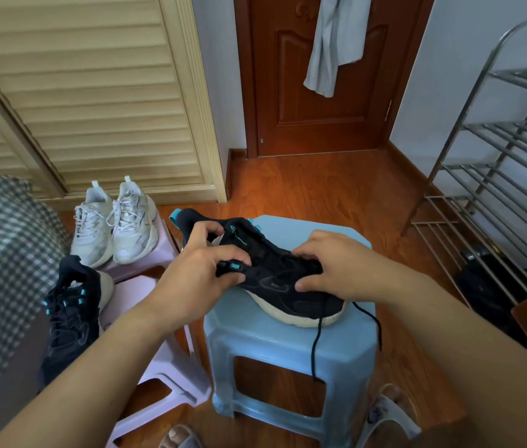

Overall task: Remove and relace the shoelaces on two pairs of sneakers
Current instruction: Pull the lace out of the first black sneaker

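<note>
Now both hands, L (205, 279) & R (336, 270), grip black sneaker (275, 279) on blue stool (288, 337); lace (317, 337) hangs over edge.

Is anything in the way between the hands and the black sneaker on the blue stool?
Nothing visible. Both the left hand and the right hand already grip the black sneaker on the blue stool; its loose black lace hangs off the front.
</note>
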`<state>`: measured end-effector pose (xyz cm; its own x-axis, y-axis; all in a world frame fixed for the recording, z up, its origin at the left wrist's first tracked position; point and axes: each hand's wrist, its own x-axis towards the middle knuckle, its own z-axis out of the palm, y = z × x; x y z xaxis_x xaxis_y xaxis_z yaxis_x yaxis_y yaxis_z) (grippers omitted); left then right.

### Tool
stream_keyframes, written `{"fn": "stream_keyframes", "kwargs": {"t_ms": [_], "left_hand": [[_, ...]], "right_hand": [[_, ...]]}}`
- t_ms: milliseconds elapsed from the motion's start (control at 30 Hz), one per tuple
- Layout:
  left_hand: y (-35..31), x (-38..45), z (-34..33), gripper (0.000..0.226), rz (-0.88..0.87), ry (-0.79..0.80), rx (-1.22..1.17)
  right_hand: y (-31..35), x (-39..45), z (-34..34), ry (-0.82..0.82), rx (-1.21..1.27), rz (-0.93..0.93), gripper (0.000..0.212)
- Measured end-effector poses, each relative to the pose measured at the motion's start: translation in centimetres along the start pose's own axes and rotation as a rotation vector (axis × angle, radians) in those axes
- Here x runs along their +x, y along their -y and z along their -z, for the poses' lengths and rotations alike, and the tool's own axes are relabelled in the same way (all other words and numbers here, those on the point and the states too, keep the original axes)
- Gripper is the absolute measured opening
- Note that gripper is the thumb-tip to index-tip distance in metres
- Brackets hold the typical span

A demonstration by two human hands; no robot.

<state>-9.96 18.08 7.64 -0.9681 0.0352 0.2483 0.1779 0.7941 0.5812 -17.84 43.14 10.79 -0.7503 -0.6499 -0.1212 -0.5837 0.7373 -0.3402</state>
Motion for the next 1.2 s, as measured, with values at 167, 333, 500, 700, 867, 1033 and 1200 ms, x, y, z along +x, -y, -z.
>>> {"fn": "stream_keyframes", "kwargs": {"t_ms": [167,333,500,700,867,1033,1200], "left_hand": [[-0.1,-0.2,0.3,0.040,-0.002,0.018,-0.025],[-0.2,-0.1,0.1,0.038,0.018,0.017,-0.011],[-0.3,0.1,0.1,0.036,0.034,0.015,-0.013],[-0.6,0.2,-0.1,0.034,0.043,0.009,-0.027],[-0.9,0.3,0.2,0.037,0.049,0.015,-0.022],[-1.2,0.4,0.2,0.037,0.093,-0.033,-0.037],[-1.2,0.2,-0.1,0.040,0.090,-0.064,-0.011]], "right_hand": [[-0.5,-0.5,0.4,0.009,0.206,-0.013,0.046],[-5.5,-1.6,0.7,0.239,0.331,-0.218,0.069],[-5.4,-2.2,0.0,0.349,0.298,-0.155,0.070],[-5.2,-2.0,2.6,0.026,0.347,-0.271,0.020],[-4.4,-3.8,3.9,0.148,1.125,-0.113,0.030],[-9.0,-2.7,3.1,-0.557,1.549,-0.541,0.026],[-29.1,-1.3,-3.6,-0.666,0.822,-1.031,0.066]]}}
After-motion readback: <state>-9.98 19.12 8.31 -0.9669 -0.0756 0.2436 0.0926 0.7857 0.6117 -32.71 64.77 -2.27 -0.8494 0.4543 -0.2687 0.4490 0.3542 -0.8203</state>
